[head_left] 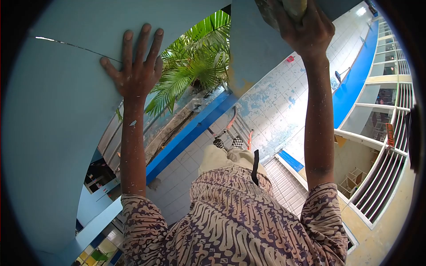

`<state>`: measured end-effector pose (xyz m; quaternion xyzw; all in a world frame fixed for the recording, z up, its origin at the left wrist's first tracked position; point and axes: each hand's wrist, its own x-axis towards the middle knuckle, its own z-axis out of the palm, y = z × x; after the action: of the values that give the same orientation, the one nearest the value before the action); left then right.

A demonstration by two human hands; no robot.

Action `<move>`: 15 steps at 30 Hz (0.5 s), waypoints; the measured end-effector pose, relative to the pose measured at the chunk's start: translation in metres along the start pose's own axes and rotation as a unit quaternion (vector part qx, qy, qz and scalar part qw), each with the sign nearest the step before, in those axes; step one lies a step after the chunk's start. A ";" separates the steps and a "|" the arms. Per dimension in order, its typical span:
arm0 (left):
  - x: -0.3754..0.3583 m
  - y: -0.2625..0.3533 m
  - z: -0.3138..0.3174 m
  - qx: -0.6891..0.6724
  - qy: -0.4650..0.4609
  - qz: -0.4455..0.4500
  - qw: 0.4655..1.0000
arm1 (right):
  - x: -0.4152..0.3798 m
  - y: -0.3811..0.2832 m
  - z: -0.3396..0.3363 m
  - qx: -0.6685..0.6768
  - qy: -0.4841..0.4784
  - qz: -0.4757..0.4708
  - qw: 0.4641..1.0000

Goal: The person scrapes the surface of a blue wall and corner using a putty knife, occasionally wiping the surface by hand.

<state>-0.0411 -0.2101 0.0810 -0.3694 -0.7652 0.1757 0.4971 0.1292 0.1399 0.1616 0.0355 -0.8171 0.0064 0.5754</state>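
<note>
My left hand (138, 71) lies flat with fingers spread on a blue-grey painted surface (66, 111), just below a thin dark crack line. My right hand (307, 31) is raised to the top edge of the view, its fingers closed around a pale yellowish, rounded object (294, 8). That object is partly cut off, so its kind cannot be told. Beside the right hand is a blue-grey pillar face (262, 53) with a yellowish worn patch at its lower corner. White specks dot both forearms.
Below my checkered shoes (237, 142) is a ladder (242, 128) with orange-red parts. White floor tiles (275, 97) with flaked blue paint lie far below. A blue ledge (191, 135) borders palm leaves (195, 66). Barred windows (381, 102) line the right side.
</note>
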 end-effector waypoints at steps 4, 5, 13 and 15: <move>-0.001 0.001 -0.002 -0.009 -0.005 -0.007 1.000 | 0.001 0.000 0.001 0.007 0.009 -0.009 1.000; -0.001 0.001 -0.002 -0.004 -0.004 -0.006 1.000 | 0.004 -0.001 0.001 -0.002 0.021 -0.023 1.000; -0.001 0.000 0.003 -0.031 0.026 -0.018 0.999 | 0.004 -0.005 -0.003 0.018 0.011 0.006 1.000; -0.001 0.001 0.001 -0.010 0.009 -0.007 1.000 | 0.001 -0.004 -0.001 0.026 0.017 -0.006 1.000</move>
<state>-0.0410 -0.2103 0.0791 -0.3707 -0.7649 0.1612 0.5015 0.1298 0.1361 0.1632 0.0547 -0.8065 0.0248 0.5881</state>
